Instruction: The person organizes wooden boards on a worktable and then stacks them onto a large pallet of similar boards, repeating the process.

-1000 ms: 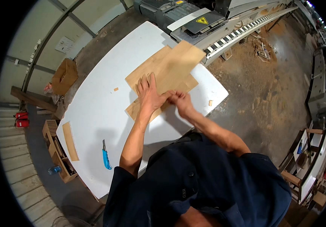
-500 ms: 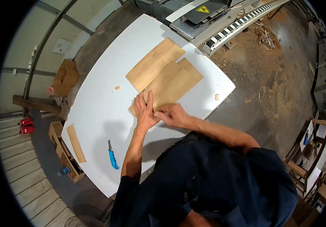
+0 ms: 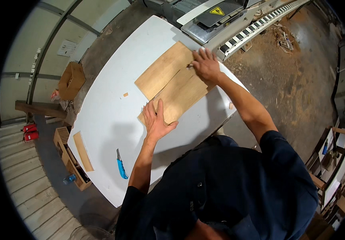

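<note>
Thin wood veneer sheets [image 3: 184, 92] lie overlapping on a white tabletop [image 3: 104, 96]. Over their near left end my left hand [image 3: 156, 122] rests with its fingers spread and thumb apart. At the far right end of the sheets my right hand [image 3: 206, 66] lies with fingers stretched out, pressing near the edge. Beyond the near sheets, another wide veneer sheet [image 3: 164, 66] lies alongside, with a narrow dark gap between them. A blue utility knife [image 3: 121, 167] with its blade out rests on the table, left of my left forearm.
A narrow wood strip [image 3: 83, 152] lies by the table's left edge. Small wood scraps [image 3: 125, 95] dot the top. A machine with a toothed conveyor track [image 3: 252, 34] borders the far right corner. On the floor stand a cardboard box [image 3: 71, 81] and a wooden crate [image 3: 70, 160].
My right hand has moved away from beside my left hand to the far right end of the veneer, and its fingers have spread. The left hand stays in place.
</note>
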Available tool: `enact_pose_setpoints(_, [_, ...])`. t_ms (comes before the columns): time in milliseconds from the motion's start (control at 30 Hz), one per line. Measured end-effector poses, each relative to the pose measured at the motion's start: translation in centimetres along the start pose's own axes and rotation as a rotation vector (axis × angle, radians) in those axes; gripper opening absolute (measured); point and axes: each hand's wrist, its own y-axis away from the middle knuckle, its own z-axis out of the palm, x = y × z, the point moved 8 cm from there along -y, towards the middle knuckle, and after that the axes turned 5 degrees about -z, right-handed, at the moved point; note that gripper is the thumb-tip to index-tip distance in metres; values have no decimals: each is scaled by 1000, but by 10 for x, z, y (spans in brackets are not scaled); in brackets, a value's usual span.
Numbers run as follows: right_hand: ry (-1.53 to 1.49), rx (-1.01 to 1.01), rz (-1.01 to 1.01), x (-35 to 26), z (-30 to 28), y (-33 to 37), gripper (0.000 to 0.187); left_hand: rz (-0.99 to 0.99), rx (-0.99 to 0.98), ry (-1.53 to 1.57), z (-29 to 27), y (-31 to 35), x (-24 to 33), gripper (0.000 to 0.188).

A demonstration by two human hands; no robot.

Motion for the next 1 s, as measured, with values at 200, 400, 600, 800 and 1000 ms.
enact_pose_setpoints(200, [-171, 308, -2, 11, -44, 75, 46, -99, 72, 120, 4, -44, -48, 90])
enact_pose_setpoints(400, [-307, 213, 134, -9, -29, 125, 44, -53, -220, -34, 31, -168, -70, 84])
enact_pose_setpoints(600, [-174, 176, -192, -72, -18, 132, 64, -12, -279, -159, 47, -168, -100, 114])
enact_pose_setpoints(800, [-134, 165, -74, -66, -26, 156, 60, -170, -280, -120, 4, -167, -55, 104])
enact_pose_setpoints(1000, [-320, 330, -186, -96, -44, 146, 58, -137, -28, 0, -47, -99, -67, 103])
